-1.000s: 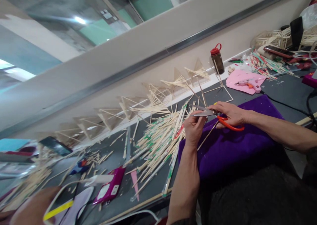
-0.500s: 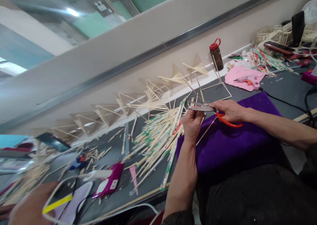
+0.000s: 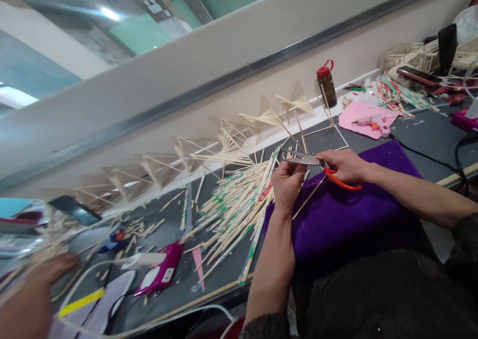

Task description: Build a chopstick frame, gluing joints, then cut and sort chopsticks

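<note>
One pair of scissors (image 3: pixel 317 162), orange-handled, sits firmly in the right hand (image 3: pixel 345 165) over the purple cloth (image 3: pixel 354 214)! Left hand (image 3: pixel 287 184) closed right under the blades (image 3: pixel 300 160), its hold unclear, beside heaped wooden sticks (image 3: pixel 235 199).

No words, brand name or number can be read here. Coloured print does show, but it is too small and blurred to make out. In the centre of the frame, green print and a patch of red stand on the clear wrappers (image 3: pixel 249 259) around the chopsticks (image 3: pixel 227 214) heaped on the desk (image 3: pixel 435 130). Red and green print also marks the narrow sleeves (image 3: pixel 416 96) piled at the upper right. At the lower left, a magenta packet (image 3: pixel 173 253) carries a small white label (image 3: pixel 168 274) with dark marks, illegible.
</note>
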Motion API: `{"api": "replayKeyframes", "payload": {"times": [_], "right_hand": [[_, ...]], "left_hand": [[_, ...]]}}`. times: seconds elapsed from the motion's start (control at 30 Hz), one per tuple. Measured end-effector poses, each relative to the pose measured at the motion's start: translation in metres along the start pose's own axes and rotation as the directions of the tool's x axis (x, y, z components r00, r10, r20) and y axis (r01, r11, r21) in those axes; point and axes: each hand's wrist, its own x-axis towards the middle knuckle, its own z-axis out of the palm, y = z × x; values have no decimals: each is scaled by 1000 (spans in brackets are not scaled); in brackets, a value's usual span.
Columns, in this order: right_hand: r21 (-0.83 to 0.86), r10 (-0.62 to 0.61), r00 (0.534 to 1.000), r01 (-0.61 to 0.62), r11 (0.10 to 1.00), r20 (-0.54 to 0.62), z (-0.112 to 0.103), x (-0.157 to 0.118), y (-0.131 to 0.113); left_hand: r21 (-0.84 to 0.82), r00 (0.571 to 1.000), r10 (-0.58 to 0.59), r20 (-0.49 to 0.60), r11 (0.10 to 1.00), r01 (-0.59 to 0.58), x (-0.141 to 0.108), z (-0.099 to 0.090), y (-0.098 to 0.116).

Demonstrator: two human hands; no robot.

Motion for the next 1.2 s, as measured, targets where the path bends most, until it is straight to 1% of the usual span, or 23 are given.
{"api": "replayKeyframes", "payload": {"times": [0.13, 0.23, 0.33, 0.5, 0.7, 0.8, 0.9, 1.0, 1.2], "right_hand": [[3, -5, 1000, 5, 1000, -6, 2, 1, 4], [30, -17, 1000, 18, 999, -26, 4, 1, 6], [62, -36, 999, 38, 997, -30, 3, 2, 5], [100, -74, 997, 76, 992, -23, 3, 2, 6], [146, -76, 997, 76, 986, -2, 2, 1, 5], [168, -78, 997, 76, 983, 6, 2, 1, 5], [183, -63, 998, 61, 981, 5, 5, 1, 5], [178, -43, 999, 42, 983, 1, 6, 1, 3], [36, -7, 1000, 6, 999, 17, 0, 0, -2]], "left_hand": [[76, 1000, 15, 7, 997, -15, 0, -5, -8], [98, 999, 52, -2, 994, -51, 0, -7, -14], [112, 997, 72, 12, 991, -73, 0, -8, -15], [125, 994, 54, 99, 990, -67, -2, -8, -9], [157, 980, 78, 183, 982, -107, -1, -11, -5], [165, 976, 78, 206, 980, -113, -1, -12, -5], [162, 975, 83, 204, 980, -118, -1, -12, -3], [151, 980, 93, 174, 981, -120, -2, -12, -2], [188, 987, 100, 129, 974, -123, 1, -14, -7]]}}
